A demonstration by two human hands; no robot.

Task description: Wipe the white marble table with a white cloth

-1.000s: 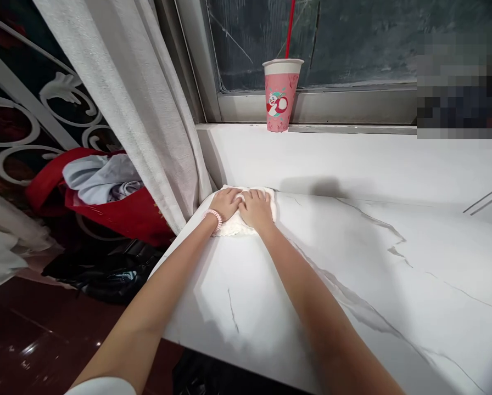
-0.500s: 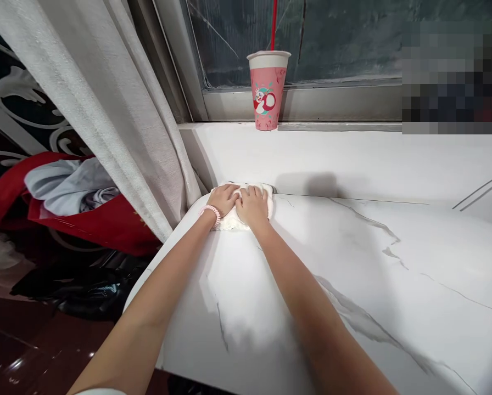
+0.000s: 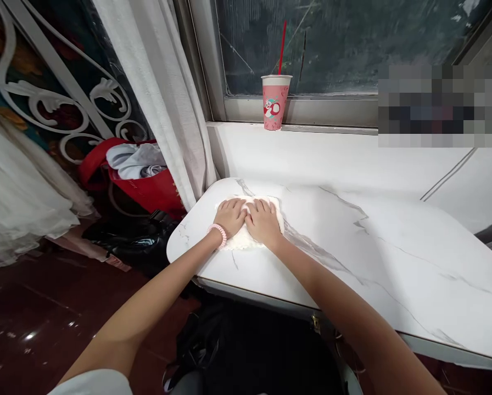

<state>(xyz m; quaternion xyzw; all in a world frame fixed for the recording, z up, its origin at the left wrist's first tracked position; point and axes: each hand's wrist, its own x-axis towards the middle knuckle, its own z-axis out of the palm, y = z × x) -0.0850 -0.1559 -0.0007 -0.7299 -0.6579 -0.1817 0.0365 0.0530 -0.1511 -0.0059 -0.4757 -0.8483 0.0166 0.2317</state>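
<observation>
The cloth (image 3: 244,239) lies flat on the table (image 3: 328,258) beneath both hands, its edges showing around them. The left hand (image 3: 230,218) and right hand (image 3: 264,221) rest side by side on it, palms down, fingers extended, thumbs close together. A red bag (image 3: 149,193) holds pale, crumpled fabric (image 3: 126,159); a tapered pink cup (image 3: 275,102) holds a red straw (image 3: 282,49). The cloth looks soft and fluffy; the table is smooth, white, grey-veined and round-cornered.
</observation>
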